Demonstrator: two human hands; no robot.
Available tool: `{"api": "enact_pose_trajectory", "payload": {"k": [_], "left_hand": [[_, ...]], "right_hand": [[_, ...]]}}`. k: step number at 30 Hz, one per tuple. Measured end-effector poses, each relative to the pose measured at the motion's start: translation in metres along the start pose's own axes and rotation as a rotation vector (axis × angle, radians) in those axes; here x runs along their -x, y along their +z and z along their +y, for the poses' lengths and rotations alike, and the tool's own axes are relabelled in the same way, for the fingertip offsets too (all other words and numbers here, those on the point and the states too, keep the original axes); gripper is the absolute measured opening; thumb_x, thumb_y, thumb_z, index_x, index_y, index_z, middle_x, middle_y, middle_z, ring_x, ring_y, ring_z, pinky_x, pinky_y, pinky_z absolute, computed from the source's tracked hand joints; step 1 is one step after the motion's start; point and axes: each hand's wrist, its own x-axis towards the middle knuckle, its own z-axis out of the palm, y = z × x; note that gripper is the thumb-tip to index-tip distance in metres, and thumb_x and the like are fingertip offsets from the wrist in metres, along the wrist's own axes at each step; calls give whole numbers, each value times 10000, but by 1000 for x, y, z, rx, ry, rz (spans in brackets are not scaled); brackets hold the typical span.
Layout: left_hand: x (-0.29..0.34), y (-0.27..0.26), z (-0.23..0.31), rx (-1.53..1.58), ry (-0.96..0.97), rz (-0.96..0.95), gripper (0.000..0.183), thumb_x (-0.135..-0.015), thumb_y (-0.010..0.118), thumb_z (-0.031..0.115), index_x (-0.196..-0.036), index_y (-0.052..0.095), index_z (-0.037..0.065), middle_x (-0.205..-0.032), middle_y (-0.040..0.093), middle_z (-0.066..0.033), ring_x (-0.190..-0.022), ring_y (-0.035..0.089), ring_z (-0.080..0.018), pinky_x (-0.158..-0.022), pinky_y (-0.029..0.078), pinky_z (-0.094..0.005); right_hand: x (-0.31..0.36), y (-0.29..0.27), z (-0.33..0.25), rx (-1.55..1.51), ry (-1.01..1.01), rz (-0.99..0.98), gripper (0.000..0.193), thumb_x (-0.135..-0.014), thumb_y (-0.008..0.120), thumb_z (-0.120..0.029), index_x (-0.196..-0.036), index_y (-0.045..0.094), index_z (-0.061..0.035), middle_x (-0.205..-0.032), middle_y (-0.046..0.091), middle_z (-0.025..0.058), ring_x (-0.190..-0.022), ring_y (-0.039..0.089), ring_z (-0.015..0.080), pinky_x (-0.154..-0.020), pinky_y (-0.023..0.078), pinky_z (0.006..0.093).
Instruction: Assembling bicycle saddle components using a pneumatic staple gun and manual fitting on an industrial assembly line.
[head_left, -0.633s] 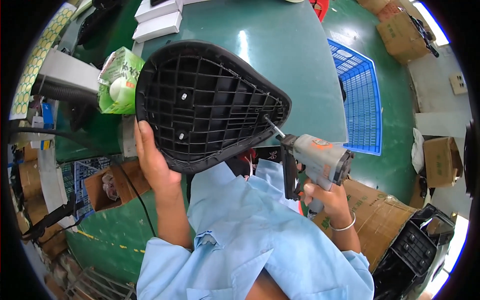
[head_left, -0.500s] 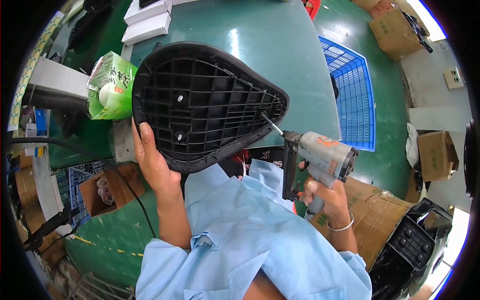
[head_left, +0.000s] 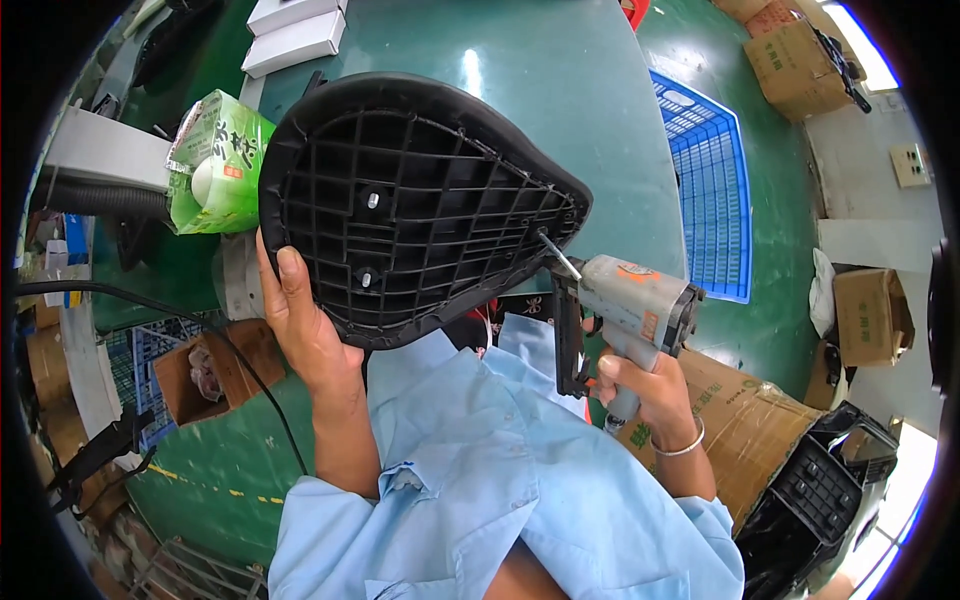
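Fingers of the left hand [head_left: 318, 335], partly curled, hold the lower-left rim of a black, teardrop-shaped seat [head_left: 415, 225]; some tips are hidden behind it. Fingers of the right hand [head_left: 648, 388] are closed around the handle of a grey staple gun [head_left: 632, 292]. A thin silver rod [head_left: 562, 257] bridges the seat's narrow end and the gun's nose; which it belongs to, I cannot tell.

The seat is held with its ribbed underside up, over the near-left part of the green table [head_left: 560, 90], overlapping its near edge. Whether it touches the tabletop is hidden. It looks fairly light, with a stiff ribbed base and a softer, perhaps slightly slippery cover; the broad rim seems the surest hold, clear of the two metal studs [head_left: 374, 200].

A green carton [head_left: 218, 165] stands just beside the seat's left side, limiting movement there. More room appears toward the table's far and right edges; beyond the right edge is a blue crate [head_left: 715, 190].
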Motion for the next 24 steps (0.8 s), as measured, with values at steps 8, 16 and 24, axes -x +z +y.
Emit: {"api": "enact_pose_trajectory", "payload": {"k": [8, 16, 24], "left_hand": [[1, 0, 0, -11, 12, 25, 478, -950, 485, 239, -1343, 353, 1, -1259, 488, -111, -1108, 511, -176, -934, 441, -315], [5, -2, -1, -37, 24, 29, 465, -953, 475, 243, -1331, 365, -5, -1242, 496, -106, -1096, 512, -167, -933, 434, -304], [12, 6, 3, -7, 22, 77, 460, -959, 458, 222, -1339, 350, -14, -1244, 490, -118, -1102, 510, -175, -935, 439, -315]], "right_hand": [[1, 2, -1, -39, 25, 0, 417, -746, 670, -62, -1117, 497, 17, -843, 558, 54, -531, 509, 102, -491, 418, 236], [6, 13, 4, -57, 14, -44, 457, -755, 673, -58, -1162, 480, 19, -924, 569, 59, -560, 517, 88, -500, 423, 227], [17, 17, 1, -26, -87, -38, 437, -747, 688, -64, -1134, 503, 17, -766, 570, 48, -559, 514, 97, -503, 404, 231]]}}
